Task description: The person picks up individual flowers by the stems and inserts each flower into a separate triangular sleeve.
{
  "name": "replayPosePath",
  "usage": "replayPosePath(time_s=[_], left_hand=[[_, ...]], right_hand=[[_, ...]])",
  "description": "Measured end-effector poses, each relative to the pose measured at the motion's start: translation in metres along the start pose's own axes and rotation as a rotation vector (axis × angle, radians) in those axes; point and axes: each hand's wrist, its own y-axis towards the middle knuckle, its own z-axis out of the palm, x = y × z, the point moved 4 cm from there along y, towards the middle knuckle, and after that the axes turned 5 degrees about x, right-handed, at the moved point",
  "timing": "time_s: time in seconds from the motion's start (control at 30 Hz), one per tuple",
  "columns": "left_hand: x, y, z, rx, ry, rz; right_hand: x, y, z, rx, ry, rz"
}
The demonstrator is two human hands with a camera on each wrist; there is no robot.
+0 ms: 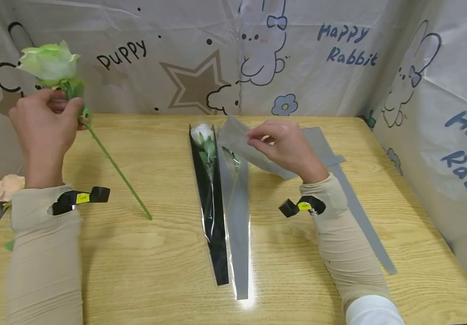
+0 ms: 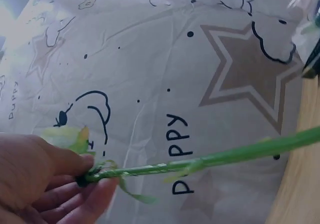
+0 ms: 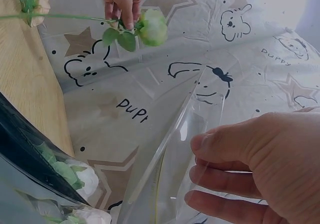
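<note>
High on the left, my left hand (image 1: 48, 128) pinches a pale green rose (image 1: 50, 63) by its stem just below the bloom. Its long green stem (image 1: 117, 169) slants down to the right over the table. My right hand (image 1: 286, 146) pinches the edge of a translucent grey flower sleeve (image 1: 237, 135), whose clear film (image 3: 185, 129) stands up beside the fingertips in the right wrist view. Below it lie a black sleeve (image 1: 219, 266) with a white rose (image 1: 202, 134) inside and a grey sleeve (image 1: 239, 266). The grey one's flower is mostly hidden under the raised sleeve in the head view.
More flat grey sleeve material (image 1: 365, 221) lies on the wooden table (image 1: 144, 266) at the right, partly under my right forearm. A peach rose (image 1: 6, 187) is at the left edge. Printed cloth walls (image 1: 115, 27) surround the table's back and sides.
</note>
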Motion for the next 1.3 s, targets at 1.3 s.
replayPosePath(time_s=[1.3], left_hand=[[-0.046,-0.031,0.021,-0.367,-1.099,0.393]], right_hand=[[-0.01,0.003,0.008,0.043,0.032,0.057]])
